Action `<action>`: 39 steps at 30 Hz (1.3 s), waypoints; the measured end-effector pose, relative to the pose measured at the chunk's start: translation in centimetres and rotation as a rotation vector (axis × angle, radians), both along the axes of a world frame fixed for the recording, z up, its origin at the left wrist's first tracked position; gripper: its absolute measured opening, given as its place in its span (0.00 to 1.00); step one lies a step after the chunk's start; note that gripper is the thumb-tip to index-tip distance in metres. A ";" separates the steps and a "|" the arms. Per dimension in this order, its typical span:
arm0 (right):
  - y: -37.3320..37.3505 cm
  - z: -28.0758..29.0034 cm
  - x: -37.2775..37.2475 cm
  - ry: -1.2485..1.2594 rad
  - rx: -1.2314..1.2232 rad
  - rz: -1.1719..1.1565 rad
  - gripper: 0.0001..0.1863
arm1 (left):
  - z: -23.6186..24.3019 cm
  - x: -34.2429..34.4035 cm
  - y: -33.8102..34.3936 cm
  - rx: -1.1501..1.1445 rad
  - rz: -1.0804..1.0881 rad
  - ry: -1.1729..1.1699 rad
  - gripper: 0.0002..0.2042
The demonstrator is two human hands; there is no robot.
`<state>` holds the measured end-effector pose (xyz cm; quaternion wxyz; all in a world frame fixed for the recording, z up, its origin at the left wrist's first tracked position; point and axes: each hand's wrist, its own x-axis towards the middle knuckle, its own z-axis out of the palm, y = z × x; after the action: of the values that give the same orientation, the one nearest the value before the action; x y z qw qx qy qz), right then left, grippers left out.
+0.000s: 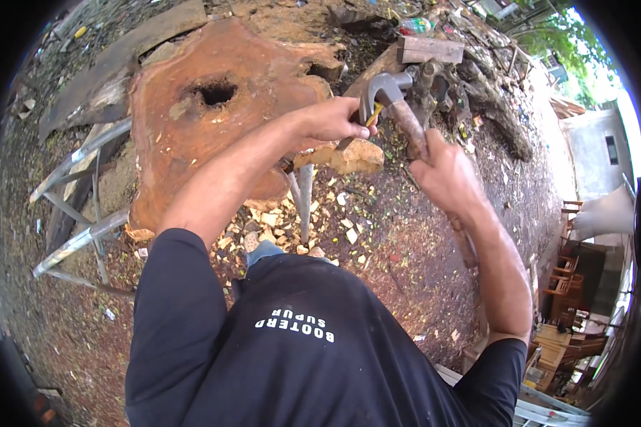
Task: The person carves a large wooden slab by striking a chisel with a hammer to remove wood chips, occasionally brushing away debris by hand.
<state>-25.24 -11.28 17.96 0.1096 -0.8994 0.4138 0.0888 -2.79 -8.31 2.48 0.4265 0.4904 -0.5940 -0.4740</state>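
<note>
My left hand (342, 117) grips a chisel with a yellow part (376, 112), held upright over a rough, pale cut edge (356, 156) at the right of a thick reddish wood slab (181, 128) with a dark hole. My right hand (441, 164) is closed round the long wooden handle of a claw hammer (388, 91), whose metal head is beside the top of the chisel, partly hiding it; I cannot tell whether they touch.
The slab rests on metal legs (78, 242), with wood chips (278, 220) on the ground below. Beyond are a gnarled stump (477, 92), a wood block (431, 50), a plastic bottle (413, 25) and boards (85, 71). Wooden furniture (563, 306) stands at the right.
</note>
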 end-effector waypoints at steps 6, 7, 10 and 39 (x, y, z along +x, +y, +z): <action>-0.5 6.1 0.5 -0.627 0.004 -0.060 0.12 | -0.9 0.7 0.4 -0.044 0.012 -0.045 0.12; -0.2 6.7 0.6 -0.781 -0.029 -0.030 0.12 | -0.7 0.6 0.4 -0.045 0.010 -0.044 0.12; 1.6 4.9 1.5 -0.885 -0.097 -0.191 0.12 | -0.7 0.6 0.4 -0.035 0.032 -0.036 0.11; 1.1 9.8 -0.2 -1.140 -0.248 -0.039 0.13 | -2.7 -1.9 1.1 -0.093 0.354 -0.299 0.24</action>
<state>-25.40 -10.14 27.75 0.2104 -0.8034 0.3131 -0.4606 -4.67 -7.18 -0.22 0.4324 0.6315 -0.5764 -0.2863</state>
